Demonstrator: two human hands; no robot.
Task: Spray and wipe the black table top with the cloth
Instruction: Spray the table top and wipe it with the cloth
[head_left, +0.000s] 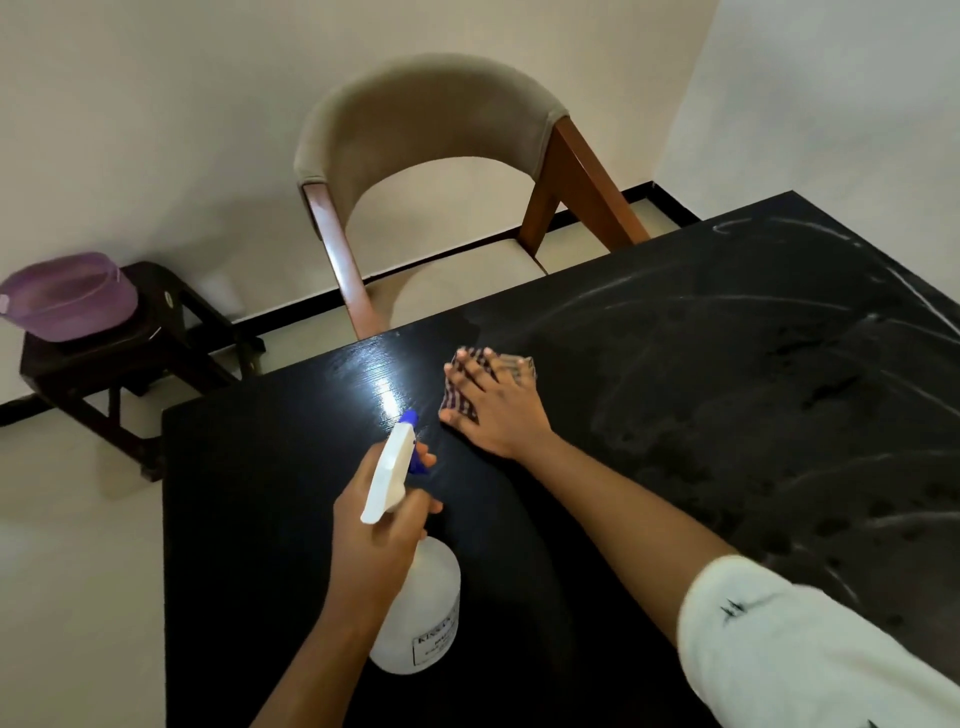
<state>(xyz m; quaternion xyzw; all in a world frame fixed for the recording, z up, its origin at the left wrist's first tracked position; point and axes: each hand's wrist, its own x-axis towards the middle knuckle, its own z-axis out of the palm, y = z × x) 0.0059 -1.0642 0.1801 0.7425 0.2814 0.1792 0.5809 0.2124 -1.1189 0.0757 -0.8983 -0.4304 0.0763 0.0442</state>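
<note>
1. Head view, left: left grip (382, 535) curled round the spray bottle (418, 618) at its neck, aimed ahead, ready to squirt.
2. Centre: right grip (498, 410) spread flat, pressing the checked cloth (460, 402) onto the black worktop (260, 519) near its far edge, for wiping.
3. Right: pale streaks (727, 306) and droplets across the black; glossy further left.

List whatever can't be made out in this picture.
All from the head view:
Spray bottle in the left hand: the label print is too small to read.
Cloth: mostly under the flat right hand, so its full size is hidden.
Table: right and near sides are cut off by the frame edge.
Purple tub on the stool: blurred, and its inside is not visible.
</note>
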